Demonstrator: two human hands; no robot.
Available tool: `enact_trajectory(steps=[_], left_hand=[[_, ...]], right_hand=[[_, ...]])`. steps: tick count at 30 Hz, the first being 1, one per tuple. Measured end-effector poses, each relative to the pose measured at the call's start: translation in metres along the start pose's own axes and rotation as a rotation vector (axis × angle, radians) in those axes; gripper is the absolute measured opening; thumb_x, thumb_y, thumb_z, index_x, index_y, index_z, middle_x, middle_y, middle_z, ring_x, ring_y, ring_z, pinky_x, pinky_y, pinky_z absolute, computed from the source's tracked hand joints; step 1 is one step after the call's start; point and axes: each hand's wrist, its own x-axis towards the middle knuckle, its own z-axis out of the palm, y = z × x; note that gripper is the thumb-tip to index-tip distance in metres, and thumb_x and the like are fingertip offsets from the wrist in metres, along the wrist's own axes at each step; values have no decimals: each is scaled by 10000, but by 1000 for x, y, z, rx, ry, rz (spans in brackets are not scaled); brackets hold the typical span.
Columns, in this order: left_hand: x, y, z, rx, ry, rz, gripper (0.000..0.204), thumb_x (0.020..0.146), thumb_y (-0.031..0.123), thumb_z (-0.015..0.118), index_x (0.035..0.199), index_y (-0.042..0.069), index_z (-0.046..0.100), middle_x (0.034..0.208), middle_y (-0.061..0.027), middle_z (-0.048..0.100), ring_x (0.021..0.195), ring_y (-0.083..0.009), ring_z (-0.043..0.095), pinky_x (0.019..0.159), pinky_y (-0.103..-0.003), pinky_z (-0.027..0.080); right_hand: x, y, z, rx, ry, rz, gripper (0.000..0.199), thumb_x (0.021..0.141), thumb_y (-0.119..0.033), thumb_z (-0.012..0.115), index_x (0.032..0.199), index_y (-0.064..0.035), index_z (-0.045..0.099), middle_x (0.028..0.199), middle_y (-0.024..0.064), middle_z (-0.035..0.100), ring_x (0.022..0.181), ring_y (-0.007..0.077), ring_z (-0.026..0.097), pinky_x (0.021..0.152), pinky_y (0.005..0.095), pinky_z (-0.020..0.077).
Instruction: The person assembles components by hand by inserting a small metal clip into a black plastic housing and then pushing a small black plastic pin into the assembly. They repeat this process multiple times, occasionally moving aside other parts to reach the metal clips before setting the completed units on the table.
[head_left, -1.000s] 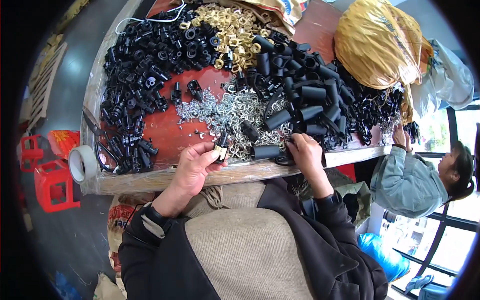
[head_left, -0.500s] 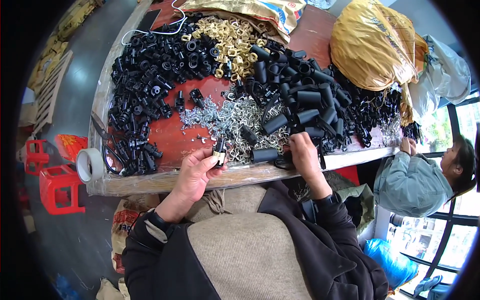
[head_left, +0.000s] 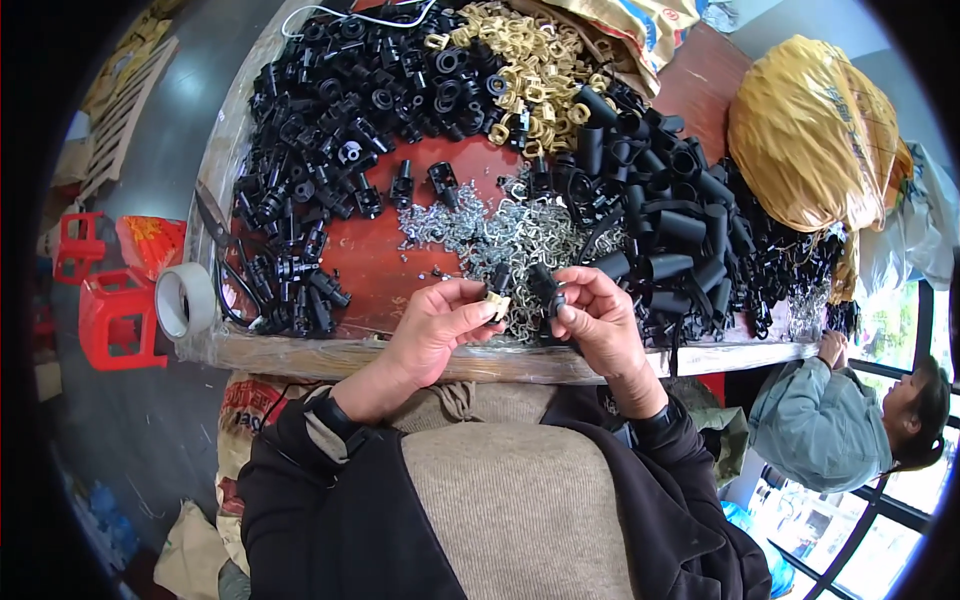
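Between the thumb and fingers of my left hand (head_left: 430, 335) is a small black plastic fitting with a cream-coloured piece (head_left: 497, 304) around it. Close beside it, my right hand (head_left: 608, 335) pinches a small dark part (head_left: 558, 300) whose exact kind is hard to make out. The two held parts are near each other but look apart. Both hands hover over the front edge of the table, just in front of a pile of silvery bent metal hooks (head_left: 525, 240) and tiny silver screws (head_left: 440, 225).
Black plastic fittings (head_left: 330, 110) heap at the left, tan rings (head_left: 540, 65) at the back, black tubes (head_left: 680, 228) at the right. A tape roll (head_left: 186, 302) and pliers (head_left: 212, 212) lie at the left edge. Right stand a yellow sack (head_left: 815, 130) and another person (head_left: 825, 400).
My left hand has moved right with the fitting. My right hand has lifted from the tubes and turned inward beside it, now holding a dark part. The view has shifted slightly.
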Motion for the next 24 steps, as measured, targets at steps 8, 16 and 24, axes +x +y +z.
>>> enact_trajectory(steps=[8,16,24], left_hand=[[-7,-2,7,50,-11,17,292,741,141,618,981,7,523,864,-35,577,760,-102,550,664,-223,450],[-25,-6,14,93,-3,46,239,753,112,595,968,25,536,890,-34,582,772,-104,552,666,-234,457],[-34,-11,18,100,-21,54,216,762,92,578,961,21,533,880,-43,581,771,-118,565,677,-229,457]], right_hand=[[-5,11,24,-109,-133,-69,258,759,-18,562,1012,-12,510,753,22,530,586,90,534,508,174,432],[-22,13,35,-262,-113,-275,214,781,-28,539,994,-6,517,804,31,512,659,85,530,585,180,435],[-30,-2,32,-729,-186,-623,99,792,-35,527,883,-1,505,793,26,494,695,83,488,624,183,398]])
